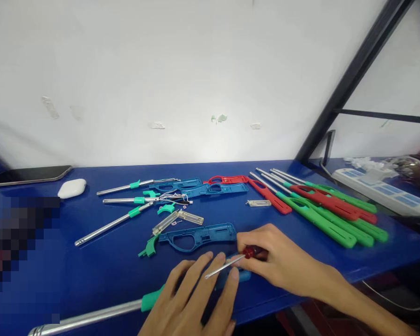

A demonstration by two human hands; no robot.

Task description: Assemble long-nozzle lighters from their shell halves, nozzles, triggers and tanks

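At the table's near side my left hand (196, 298) lies over a blue utility lighter, its fingers bent across the handle (243, 276) and holding it down. The lighter's silver tube (91, 316) and green collar (152, 299) stick out to the left; most of its body is hidden. A screwdriver (227, 266) with a dark red handle is gripped in my right hand (276, 256). Its shaft points left over my left fingers. Just behind my hands lies an open blue handle shell (206, 236), with a green trigger piece (149, 247) at its left end.
Clear fuel tanks (191, 217), silver tubes (114, 225) and more blue shells (217, 188) lie farther back. Red and green lighters (322, 219) are piled right, near a power strip (385, 186). A white earbud case (72, 188) and a phone (28, 175) rest left.
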